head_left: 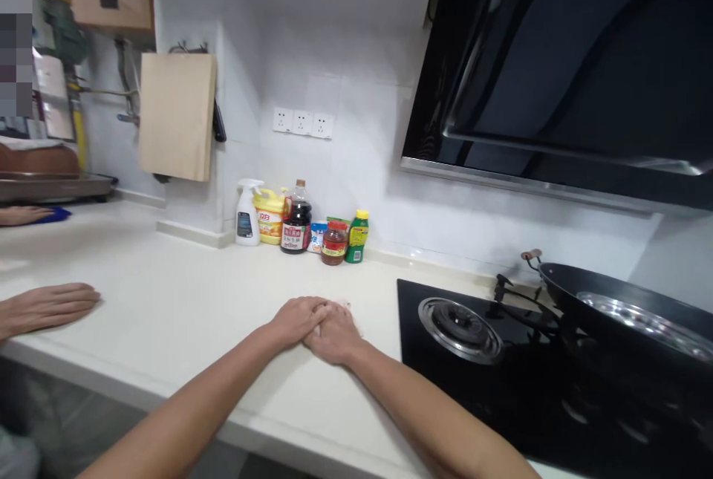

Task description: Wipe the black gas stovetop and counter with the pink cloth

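Note:
My left hand [301, 319] and my right hand [338, 336] are pressed together on the pale countertop [223, 353], left of the cooktop. The left fingers are closed over the fingers of the right hand. At the right hand's far edge a sliver of whitish, red-flecked material [355, 319] shows; its kind and whether I grip it cannot be made out. Behind my hands, against the wall, stand a chili sauce jar [334, 244], a green bottle with a yellow cap [357, 237] and a soy sauce bottle [295, 219].
A black cooktop [445, 397] holds a large wok [568, 289] under the range hood [557, 78]. A spray bottle [247, 215] and yellow jug [270, 215] stand at the wall corner. Another person's hands rest at left, one on a blue cloth [54, 215]. A cutting board [175, 115] hangs there.

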Demonstrator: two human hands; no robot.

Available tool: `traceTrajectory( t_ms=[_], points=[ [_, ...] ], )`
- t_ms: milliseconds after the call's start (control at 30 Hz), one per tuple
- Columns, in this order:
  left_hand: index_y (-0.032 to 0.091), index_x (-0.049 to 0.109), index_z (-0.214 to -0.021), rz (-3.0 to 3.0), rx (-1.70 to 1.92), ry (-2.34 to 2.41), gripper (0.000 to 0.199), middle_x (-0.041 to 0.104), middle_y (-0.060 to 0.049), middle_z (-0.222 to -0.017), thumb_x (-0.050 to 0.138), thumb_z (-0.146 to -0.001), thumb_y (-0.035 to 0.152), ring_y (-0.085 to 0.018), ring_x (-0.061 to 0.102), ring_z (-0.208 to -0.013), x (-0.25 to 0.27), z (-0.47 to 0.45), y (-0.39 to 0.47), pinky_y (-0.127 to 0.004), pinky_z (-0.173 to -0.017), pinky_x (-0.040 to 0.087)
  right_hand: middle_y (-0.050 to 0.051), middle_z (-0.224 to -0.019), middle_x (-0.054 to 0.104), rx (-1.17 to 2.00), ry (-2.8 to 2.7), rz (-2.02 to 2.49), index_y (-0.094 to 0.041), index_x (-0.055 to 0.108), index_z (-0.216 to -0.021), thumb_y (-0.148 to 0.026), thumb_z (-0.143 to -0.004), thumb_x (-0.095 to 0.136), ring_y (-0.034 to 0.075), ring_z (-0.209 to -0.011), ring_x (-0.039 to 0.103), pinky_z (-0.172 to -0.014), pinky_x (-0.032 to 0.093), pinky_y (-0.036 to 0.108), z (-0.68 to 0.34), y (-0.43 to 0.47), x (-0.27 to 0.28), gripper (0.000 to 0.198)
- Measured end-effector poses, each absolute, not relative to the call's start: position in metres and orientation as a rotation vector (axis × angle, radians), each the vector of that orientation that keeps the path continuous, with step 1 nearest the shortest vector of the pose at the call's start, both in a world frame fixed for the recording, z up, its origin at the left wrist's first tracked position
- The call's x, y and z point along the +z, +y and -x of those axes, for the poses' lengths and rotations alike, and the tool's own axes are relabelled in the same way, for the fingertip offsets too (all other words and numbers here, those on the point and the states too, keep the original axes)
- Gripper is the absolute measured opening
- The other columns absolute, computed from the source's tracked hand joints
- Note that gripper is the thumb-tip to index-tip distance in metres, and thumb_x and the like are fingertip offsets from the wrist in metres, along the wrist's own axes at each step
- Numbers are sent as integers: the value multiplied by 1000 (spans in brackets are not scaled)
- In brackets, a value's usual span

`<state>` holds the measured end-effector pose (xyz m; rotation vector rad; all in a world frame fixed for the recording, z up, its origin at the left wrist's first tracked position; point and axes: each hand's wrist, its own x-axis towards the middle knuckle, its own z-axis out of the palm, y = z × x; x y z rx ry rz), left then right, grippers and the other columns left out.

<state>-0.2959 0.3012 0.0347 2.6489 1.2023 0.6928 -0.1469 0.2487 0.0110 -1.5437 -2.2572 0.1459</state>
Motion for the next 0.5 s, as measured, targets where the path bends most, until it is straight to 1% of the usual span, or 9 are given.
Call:
traceTrajectory(
  t_ms=[67,133,200,267,333,400,500],
  points=[
    [30,72,-115,-2681,572,1171,44,76,-4,-116,41,-96,55,-24,68,-104,43,297,286,-33,-91,48,18,-154,42,164,-2286,1558,-16,35,-154,-57,-94,46,35,-144,32,-120,11,58,142,230,10,73],
    [31,73,-112,-2714,490,1168,44,75,-4,-114,47,-92,61,-26,68,-102,48,294,266,-33,-88,47,17,-158,38,171,-2343,1520,-17,31,-156,-54,-95,45,35,-145,30,-120,13,60,137,210,10,73],
    [30,72,-112,-2755,440,1161,46,73,-6,-116,51,-89,64,-28,65,-105,50,287,243,-36,-91,45,13,-162,31,161,-2418,1431,-23,27,-158,-50,-97,43,34,-146,27,-119,13,61,131,187,11,69],
    [28,70,-116,-2794,415,1157,49,70,-8,-116,48,-91,65,-29,62,-106,48,277,216,-40,-94,43,10,-165,27,148,-2471,1341,-27,25,-159,-48,-99,42,33,-147,25,-120,11,61,125,163,11,66],
    [26,68,-120,-2826,411,1164,53,68,-10,-111,40,-96,64,-29,60,-106,43,268,189,-44,-96,42,10,-165,26,155,-2487,1293,-27,23,-160,-48,-99,41,34,-146,25,-120,9,62,117,138,12,67],
    [23,64,-126,-2839,438,1157,55,65,-10,-108,35,-99,61,-28,58,-105,37,262,164,-45,-98,42,11,-165,27,177,-2483,1286,-27,21,-160,-47,-99,42,34,-146,26,-120,11,62,109,113,12,68],
    [23,56,-138,-2803,582,1048,54,62,-9,-111,31,-102,56,-25,58,-106,23,262,134,-42,-99,44,13,-164,26,212,-2474,1292,-26,18,-161,-43,-100,40,35,-147,26,-120,15,62,98,79,11,67]
  ],
)
